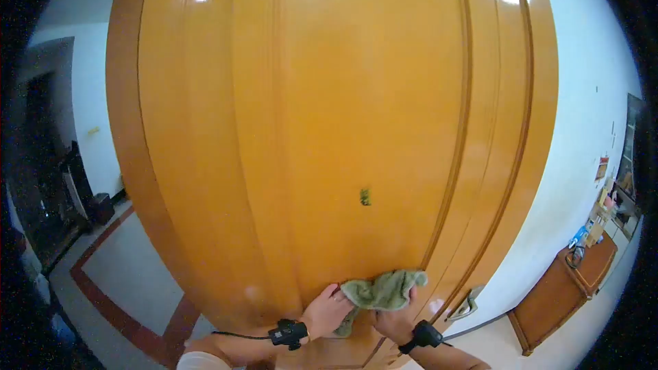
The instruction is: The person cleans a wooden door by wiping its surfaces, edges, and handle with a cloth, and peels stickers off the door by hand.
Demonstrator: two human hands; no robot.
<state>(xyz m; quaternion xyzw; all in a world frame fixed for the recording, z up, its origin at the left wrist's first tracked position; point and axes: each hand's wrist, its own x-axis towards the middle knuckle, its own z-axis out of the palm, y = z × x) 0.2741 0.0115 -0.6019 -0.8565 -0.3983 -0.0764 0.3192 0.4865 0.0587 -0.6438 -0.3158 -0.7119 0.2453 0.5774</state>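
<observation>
A green cloth (385, 290) lies bunched against the lower part of a glossy orange-brown wooden door (363, 109). My right hand (394, 323) grips the cloth from below, with some fingers hidden behind its folds. At the cloth's left edge, my left hand (327, 312) has its fingers curled and closed on the fabric, part of which hangs down between the hands. Both wrists wear a black strapped device. Above the cloth, a small dark green patch (365, 196) marks the door panel.
A metal door handle (467, 303) juts out right of my right hand. Beyond the white wall (576, 130), a brown wooden cabinet (565, 294) carries assorted items. On the left, a grey floor with a dark red border (89, 284) leads to a dark doorway.
</observation>
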